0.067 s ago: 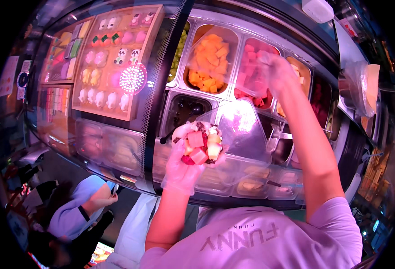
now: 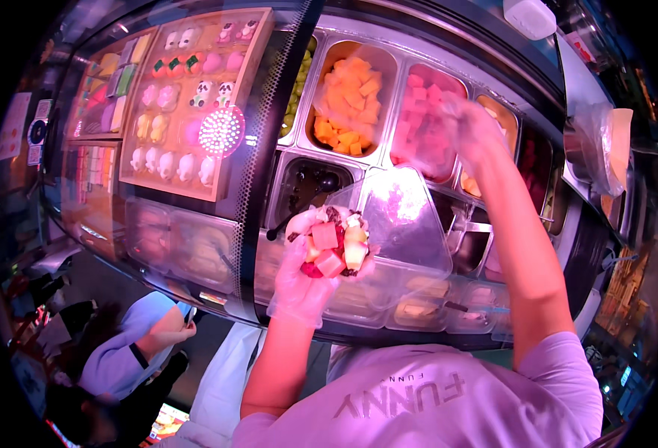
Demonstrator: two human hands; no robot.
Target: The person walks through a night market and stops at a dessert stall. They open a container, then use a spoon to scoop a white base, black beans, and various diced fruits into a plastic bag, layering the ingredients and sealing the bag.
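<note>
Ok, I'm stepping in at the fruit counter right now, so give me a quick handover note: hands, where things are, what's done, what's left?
Left hand, gloved, holds a cup of cut fruit over the counter's front edge.
Right hand is reaching into the tray of pink fruit cubes; too blurred to tell if it grips any.
Orange fruit tray sits just left of the pink one; a clear lid lies beside the cup.
Done: cup already heaped with pink, pale and dark pieces.
Left: nothing from this reach is in the cup yet; the lid is not on.

Fruit cup and pink fruit tray

The cup of mixed fruit cubes (image 2: 331, 245) sits upright at frame centre; the metal tray of pink cubes (image 2: 422, 123) lies upper right.
</note>
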